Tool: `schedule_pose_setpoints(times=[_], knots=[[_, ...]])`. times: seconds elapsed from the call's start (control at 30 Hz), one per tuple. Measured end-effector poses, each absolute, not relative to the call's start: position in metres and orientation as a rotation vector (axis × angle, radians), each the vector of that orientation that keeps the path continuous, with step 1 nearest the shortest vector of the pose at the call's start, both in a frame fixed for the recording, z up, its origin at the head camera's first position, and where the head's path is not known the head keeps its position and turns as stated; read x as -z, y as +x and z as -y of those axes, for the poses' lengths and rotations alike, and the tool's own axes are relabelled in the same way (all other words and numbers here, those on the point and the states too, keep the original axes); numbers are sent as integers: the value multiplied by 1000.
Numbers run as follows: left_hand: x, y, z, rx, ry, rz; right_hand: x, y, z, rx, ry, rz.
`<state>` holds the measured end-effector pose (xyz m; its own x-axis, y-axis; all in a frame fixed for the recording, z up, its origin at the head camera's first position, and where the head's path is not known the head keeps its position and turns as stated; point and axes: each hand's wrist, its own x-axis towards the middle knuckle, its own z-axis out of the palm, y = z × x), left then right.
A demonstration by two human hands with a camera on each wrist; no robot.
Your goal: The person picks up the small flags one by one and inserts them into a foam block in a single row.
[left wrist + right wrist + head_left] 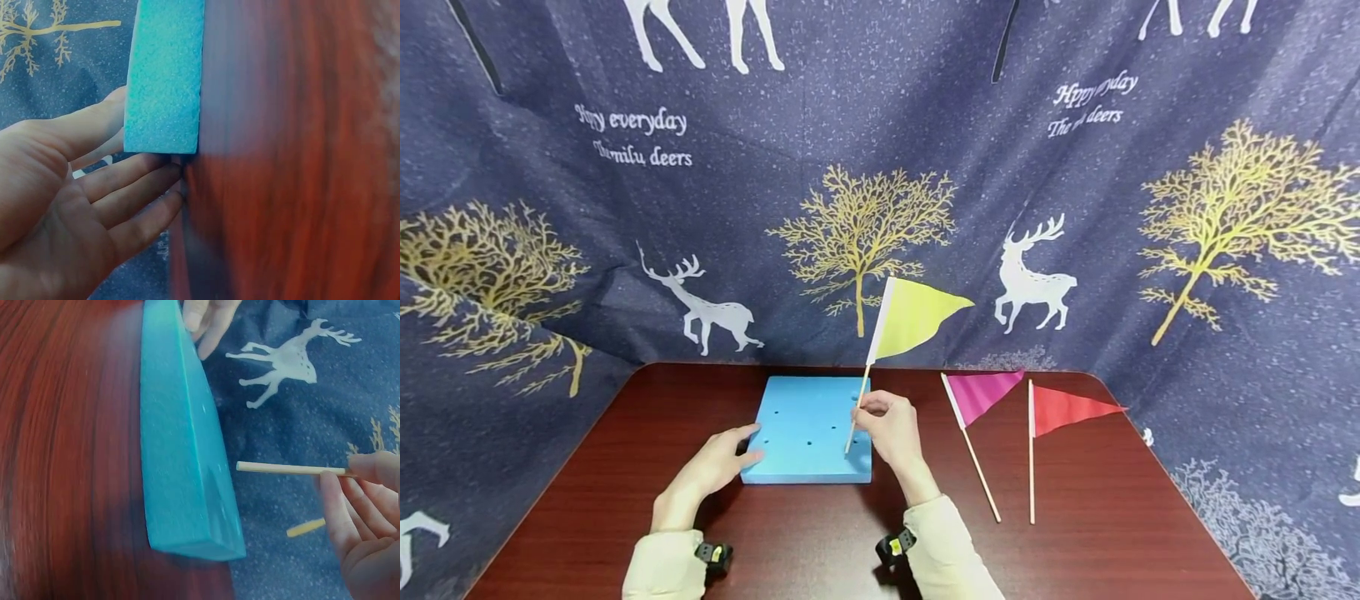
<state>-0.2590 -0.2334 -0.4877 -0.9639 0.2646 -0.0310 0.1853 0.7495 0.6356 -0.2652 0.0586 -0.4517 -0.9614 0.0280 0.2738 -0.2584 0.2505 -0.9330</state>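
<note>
My right hand (889,427) pinches the wooden stick of a yellow pennant flag (917,317) between thumb and fingers. The stick leans a little to the right at its top. In the right wrist view, the lower end of the stick (275,468) is just off the top face of a blue foam block (808,408). Small dark holes dot that top face. At the block's left side rests my left hand (718,458), thumb on top of the edge and the other fingers along the side, loosely extended. The left wrist view shows the block's end beside these fingers.
A purple pennant flag (981,396) and a red pennant flag (1067,410) lie on the brown table (1097,533), right of the block. Behind the table hangs a dark blue cloth (880,108) printed with deer and trees.
</note>
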Motion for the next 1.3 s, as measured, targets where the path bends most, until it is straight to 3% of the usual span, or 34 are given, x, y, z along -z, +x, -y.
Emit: schedule_pose_setpoints(times=[1.3], knots=[[490, -261, 234, -1004, 372, -2864, 463, -277, 39, -1589, 386, 2251]])
